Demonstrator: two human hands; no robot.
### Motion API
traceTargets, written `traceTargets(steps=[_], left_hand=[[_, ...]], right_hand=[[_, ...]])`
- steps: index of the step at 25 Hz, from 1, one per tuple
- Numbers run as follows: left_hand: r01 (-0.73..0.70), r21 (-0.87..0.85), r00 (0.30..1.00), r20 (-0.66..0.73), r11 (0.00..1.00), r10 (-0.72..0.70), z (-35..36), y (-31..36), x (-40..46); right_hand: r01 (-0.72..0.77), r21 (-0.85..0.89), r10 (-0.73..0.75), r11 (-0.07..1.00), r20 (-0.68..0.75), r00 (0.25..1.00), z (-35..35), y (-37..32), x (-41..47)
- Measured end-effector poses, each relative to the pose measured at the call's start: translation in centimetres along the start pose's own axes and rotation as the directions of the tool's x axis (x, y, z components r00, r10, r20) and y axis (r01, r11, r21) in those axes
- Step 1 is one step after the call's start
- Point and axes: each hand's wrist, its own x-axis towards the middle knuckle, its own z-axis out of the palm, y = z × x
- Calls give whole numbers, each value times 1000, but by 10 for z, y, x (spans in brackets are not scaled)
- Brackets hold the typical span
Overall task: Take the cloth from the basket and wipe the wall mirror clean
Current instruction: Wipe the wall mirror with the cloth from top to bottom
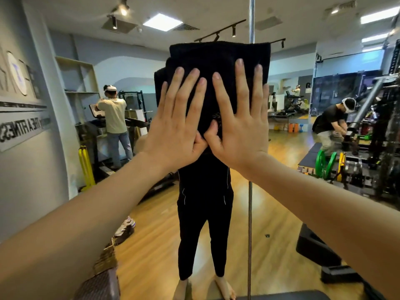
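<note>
Forearms: ours, both reaching forward.
Left hand (176, 118): fingers straight, spread, pressing the black cloth (218, 61).
Right hand (240, 120): same, thumbs touching.
Cloth: flat against the wall mirror (303, 131), folded, it seems.

the cloth (218, 68) is pressed flat against the wall mirror (287, 148), with the left hand (175, 126) and the right hand (240, 126) laid side by side on it, thumbs touching. a vertical seam (250, 213) is seen just right of the cloth.
</note>
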Motion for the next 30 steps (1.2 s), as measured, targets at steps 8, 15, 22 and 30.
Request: traceTargets(steps=[8, 15, 22, 30], left_hand=[[-11, 4, 1000, -5, 1000, 11, -37, -84, -41], [-5, 3, 1000, 18, 1000, 5, -79, -188, -94], [-62, 24, 998, 11, 998, 61, -122, -300, -144], [-57, 71, 997, 61, 996, 53, -169, -393, -186]], right_hand=[[-7, 17, 7, 1000, -7, 1000, 25, -97, 17], [-13, 19, 13, 1000, 11, 1000, 55, -216, 36], [-47, 14, 47, 999, 7, 999, 90, -339, 57], [-45, 28, 44, 999, 36, 998, 118, -445, 80]])
